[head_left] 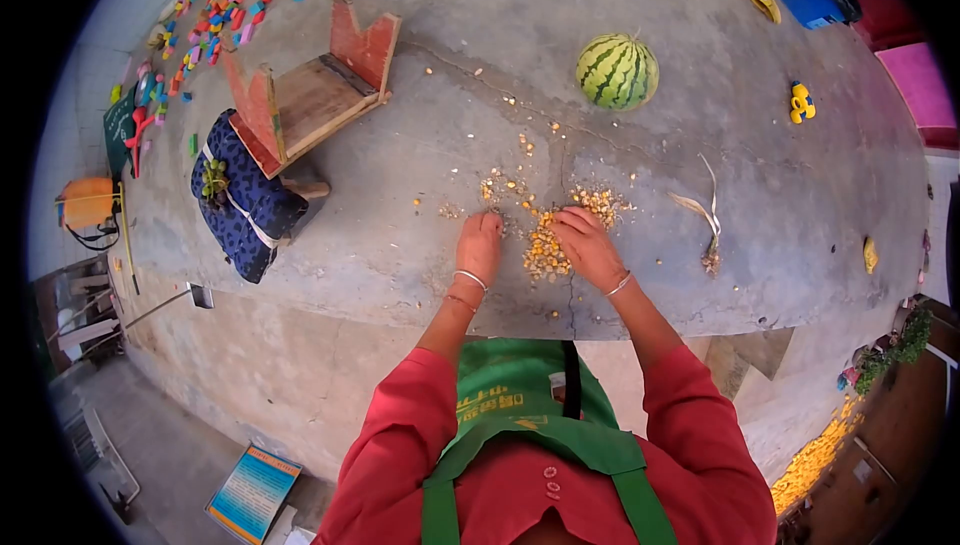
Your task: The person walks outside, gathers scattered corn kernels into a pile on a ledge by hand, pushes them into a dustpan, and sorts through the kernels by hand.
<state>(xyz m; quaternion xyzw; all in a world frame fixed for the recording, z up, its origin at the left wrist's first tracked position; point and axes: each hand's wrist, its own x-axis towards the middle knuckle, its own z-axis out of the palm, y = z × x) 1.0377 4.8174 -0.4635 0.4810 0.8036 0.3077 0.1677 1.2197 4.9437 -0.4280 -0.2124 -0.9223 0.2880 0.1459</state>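
Observation:
Yellow corn kernels point(546, 254) lie in a small heap on the concrete ground, between my two hands. Beyond them is a looser patch of paler kernels and bits point(598, 203). My left hand point(479, 248) rests left of the heap with its fingers curled together; whatever they may hold is hidden. At the heap's right edge, my right hand point(588, 247) has its fingertips bent and pressed together among the kernels. Exactly what sits between those fingertips is too small to make out. More single kernels point(526, 143) are scattered farther ahead.
A striped watermelon point(617, 72) sits ahead to the right. To the left, a wooden stool point(318, 100) lies tipped beside a blue patterned cushion point(240, 200). Dried husk strips point(711, 210) lie at right. Coloured blocks point(225, 5) cover the far left; a yellow toy point(801, 103) stands right.

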